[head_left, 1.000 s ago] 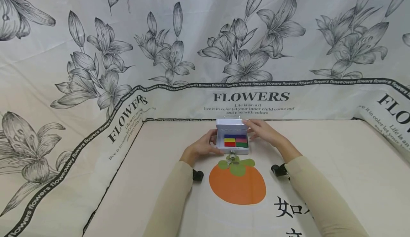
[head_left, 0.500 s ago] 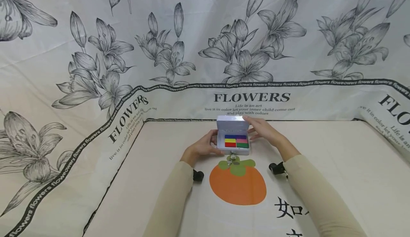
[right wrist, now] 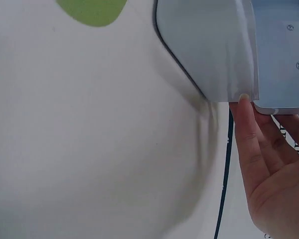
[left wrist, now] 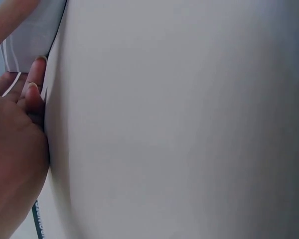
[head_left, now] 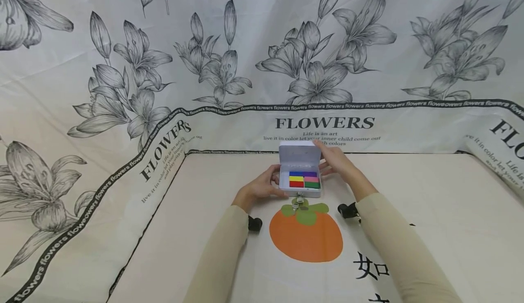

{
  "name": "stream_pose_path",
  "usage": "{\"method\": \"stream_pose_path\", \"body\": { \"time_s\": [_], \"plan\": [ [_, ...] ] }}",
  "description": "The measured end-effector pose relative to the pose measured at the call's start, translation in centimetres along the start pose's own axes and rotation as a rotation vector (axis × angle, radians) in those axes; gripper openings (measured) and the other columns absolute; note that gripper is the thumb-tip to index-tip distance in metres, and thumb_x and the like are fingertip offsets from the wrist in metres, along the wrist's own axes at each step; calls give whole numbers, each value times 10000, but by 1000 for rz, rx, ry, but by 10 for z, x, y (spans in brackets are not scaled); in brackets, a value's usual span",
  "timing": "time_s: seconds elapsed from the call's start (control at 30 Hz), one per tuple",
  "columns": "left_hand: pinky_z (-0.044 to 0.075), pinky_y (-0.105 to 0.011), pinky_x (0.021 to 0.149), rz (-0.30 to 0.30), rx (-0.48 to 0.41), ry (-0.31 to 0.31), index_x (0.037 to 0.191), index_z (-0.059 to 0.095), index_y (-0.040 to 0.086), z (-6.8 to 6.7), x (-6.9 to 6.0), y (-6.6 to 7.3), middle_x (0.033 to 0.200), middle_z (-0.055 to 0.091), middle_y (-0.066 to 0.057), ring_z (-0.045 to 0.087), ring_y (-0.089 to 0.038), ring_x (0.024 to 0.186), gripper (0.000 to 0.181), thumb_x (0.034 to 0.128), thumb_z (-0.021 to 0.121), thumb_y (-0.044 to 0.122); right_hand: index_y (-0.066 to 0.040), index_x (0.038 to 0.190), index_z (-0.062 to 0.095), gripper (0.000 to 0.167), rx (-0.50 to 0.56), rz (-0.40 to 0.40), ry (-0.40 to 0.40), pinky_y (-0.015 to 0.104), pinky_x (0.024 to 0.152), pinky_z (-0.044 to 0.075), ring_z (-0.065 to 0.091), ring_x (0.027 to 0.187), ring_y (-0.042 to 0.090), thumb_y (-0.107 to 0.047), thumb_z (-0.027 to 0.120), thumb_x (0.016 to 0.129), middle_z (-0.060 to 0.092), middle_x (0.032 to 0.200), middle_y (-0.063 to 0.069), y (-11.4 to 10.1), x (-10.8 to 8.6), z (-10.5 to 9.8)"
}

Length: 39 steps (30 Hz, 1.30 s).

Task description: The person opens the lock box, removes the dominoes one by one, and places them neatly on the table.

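Note:
In the head view a pale metal box (head_left: 282, 183) with a raised, hinged lid (head_left: 300, 158) stands on the cloth. Inside lie several coloured blocks (head_left: 304, 179): blue, purple, yellow, pink, red and green. A metal latch (head_left: 299, 199) hangs at its front. My left hand (head_left: 259, 186) grips the box's left side, thumb along the front corner; in the left wrist view its fingers (left wrist: 37, 74) reach round the box's far side. My right hand (head_left: 340, 163) holds the lid at its upper right corner. In the right wrist view one fingertip (right wrist: 245, 102) touches the box's corner.
A printed orange persimmon (head_left: 306, 234) and black characters (head_left: 370, 266) decorate the light table cloth (head_left: 442, 194). A flower-printed fabric (head_left: 311, 71) rises behind and at both sides. Black wrist cameras (head_left: 254, 224) sit beneath the forearms.
My right hand has tilted the lid farther up and back, so its inside shows now and the handle is out of sight. My left hand stays at the box's left side.

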<state>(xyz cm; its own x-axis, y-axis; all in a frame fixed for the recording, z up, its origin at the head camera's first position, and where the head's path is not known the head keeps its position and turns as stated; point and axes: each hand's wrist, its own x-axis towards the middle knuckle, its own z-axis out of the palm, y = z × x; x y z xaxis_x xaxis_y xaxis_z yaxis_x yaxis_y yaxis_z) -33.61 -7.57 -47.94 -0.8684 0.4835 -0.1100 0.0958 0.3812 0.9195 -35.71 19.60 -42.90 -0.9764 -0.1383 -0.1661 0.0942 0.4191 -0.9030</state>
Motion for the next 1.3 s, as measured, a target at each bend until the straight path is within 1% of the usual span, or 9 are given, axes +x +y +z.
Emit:
{"method": "stream_pose_path", "body": {
  "time_s": [0.17, 0.37, 0.6, 0.7, 0.8, 0.97, 1.03, 1.17, 1.3],
  "plan": [
    [366, -319, 923, -4, 19, -5, 1563, 330, 154, -1, 0, 1, 1083, 538, -103, 476, -204, 1015, 976, 766, 878, 24, -5, 1515, 430, 977, -13, 17, 5, 482, 860, 576, 638, 1157, 427, -797, 299, 958, 527, 1425, 284, -3, 0, 0],
    [367, -316, 922, 5, 20, -6, 1554, 330, 132, -1, -2, 2, 1058, 535, -95, 476, -195, 997, 957, 772, 869, 14, -10, 1518, 421, 965, -15, 31, 7, 488, 865, 574, 628, 1175, 437, -790, 311, 961, 517, 1432, 286, -5, 0, 1],
    [360, -327, 935, 4, 7, -8, 1556, 331, 125, 0, -4, -1, 1060, 528, -94, 470, -199, 1004, 957, 772, 868, 16, -46, 1541, 399, 1096, -5, 44, -16, 500, 895, 561, 610, 1205, 438, -901, 313, 859, 489, 1469, 274, -3, -1, 3],
    [352, -331, 948, 3, 11, -10, 1560, 327, 127, 0, -3, -1, 1061, 528, -94, 470, -198, 1006, 963, 772, 870, 21, -41, 1540, 399, 1088, 9, 52, -32, 502, 918, 551, 597, 1226, 438, -893, 317, 868, 475, 1487, 266, -3, -4, 1],
    [352, -334, 951, 1, 18, -6, 1558, 330, 130, 0, -3, 0, 1060, 527, -94, 471, -199, 1006, 964, 768, 871, 20, -47, 1544, 396, 1036, 18, 53, -43, 508, 941, 539, 580, 1245, 437, -858, 308, 904, 459, 1502, 260, -6, -7, 0],
    [356, -332, 941, -5, 23, 5, 1555, 335, 135, 1, -2, 2, 1045, 519, -84, 469, -197, 1001, 967, 761, 876, 22, -80, 1566, 375, 948, -34, 15, -16, 507, 924, 544, 574, 1218, 425, -798, 250, 960, 430, 1506, 257, -10, -8, 2],
    [357, -326, 936, -3, 22, 9, 1555, 337, 133, 1, -2, 2, 1037, 523, -80, 471, -194, 993, 970, 758, 877, 18, -69, 1571, 365, 928, -68, -14, -7, 503, 903, 551, 574, 1193, 422, -769, 213, 982, 422, 1502, 267, -10, -9, 3],
    [362, -318, 933, 10, 17, 6, 1564, 327, 117, 1, -2, 3, 1034, 533, -81, 474, -189, 985, 981, 757, 872, 3, -60, 1561, 383, 875, -118, -60, 11, 486, 859, 561, 590, 1148, 417, -710, 164, 1019, 459, 1475, 268, -10, -11, 3],
    [367, -314, 927, 15, 14, -8, 1573, 308, 114, 0, -2, 4, 1049, 532, -84, 471, -184, 988, 990, 764, 867, 5, -51, 1564, 375, 841, -149, -82, 23, 474, 844, 563, 595, 1142, 429, -673, 162, 1038, 472, 1475, 275, -10, -14, 1]
  ]
}}
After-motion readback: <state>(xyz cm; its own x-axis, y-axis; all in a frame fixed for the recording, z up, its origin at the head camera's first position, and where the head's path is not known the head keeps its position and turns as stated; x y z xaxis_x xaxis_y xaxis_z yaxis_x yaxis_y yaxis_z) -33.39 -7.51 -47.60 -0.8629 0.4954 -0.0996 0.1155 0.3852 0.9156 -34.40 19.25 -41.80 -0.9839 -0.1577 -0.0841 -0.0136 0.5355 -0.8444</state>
